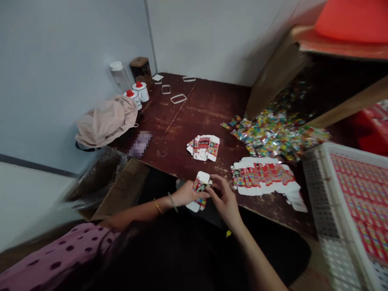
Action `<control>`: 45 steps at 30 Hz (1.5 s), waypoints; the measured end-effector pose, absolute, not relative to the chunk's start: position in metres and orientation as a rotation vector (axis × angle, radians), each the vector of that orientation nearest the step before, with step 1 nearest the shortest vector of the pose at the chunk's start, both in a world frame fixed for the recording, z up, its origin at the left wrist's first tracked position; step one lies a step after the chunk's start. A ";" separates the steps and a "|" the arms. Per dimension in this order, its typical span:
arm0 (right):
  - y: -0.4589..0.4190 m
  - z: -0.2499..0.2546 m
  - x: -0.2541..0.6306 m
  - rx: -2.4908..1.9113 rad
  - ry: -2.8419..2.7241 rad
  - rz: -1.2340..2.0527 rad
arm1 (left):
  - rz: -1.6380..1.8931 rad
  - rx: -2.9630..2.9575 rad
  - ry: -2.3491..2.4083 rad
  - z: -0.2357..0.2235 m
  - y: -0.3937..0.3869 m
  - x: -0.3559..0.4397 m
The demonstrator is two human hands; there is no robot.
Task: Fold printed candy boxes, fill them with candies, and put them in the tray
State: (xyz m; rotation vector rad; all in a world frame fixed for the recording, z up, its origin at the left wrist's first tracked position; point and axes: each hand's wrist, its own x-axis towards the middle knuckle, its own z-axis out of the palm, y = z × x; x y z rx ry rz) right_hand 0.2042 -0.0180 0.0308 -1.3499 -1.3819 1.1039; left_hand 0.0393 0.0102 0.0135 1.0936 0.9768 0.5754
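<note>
Just over the table's front edge, my left hand (185,194) is closed on a small printed candy box (200,182), white at its top flap and red with bright patterns on its side. My right hand (223,197) bends its fingers against the right side of the same box; whether it grips or only touches it I cannot tell. Another printed carton piece (195,205) shows below my left hand. Ahead on the table lies a fanned stack of flat cartons (204,147). A longer overlapping row of flat cartons (262,176) spreads to the right of my hands.
Wrapped candies (273,133) are heaped beneath a wooden shelf (269,72) at right. A white crate (325,161) with rows of filled-looking red boxes stands at far right. On the left are a beige cloth bag (106,119), lidded mugs (142,93), and a cardboard box (121,188).
</note>
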 end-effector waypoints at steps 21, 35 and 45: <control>-0.067 0.022 0.193 -1.338 -1.419 1.604 | 0.428 0.686 1.001 0.007 -0.045 0.015; -0.090 0.008 0.184 -1.240 -1.936 1.076 | 0.299 0.597 0.669 0.004 -0.047 -0.008; -0.024 0.022 0.208 -1.355 -1.488 1.517 | 0.418 1.167 0.757 0.021 0.018 -0.004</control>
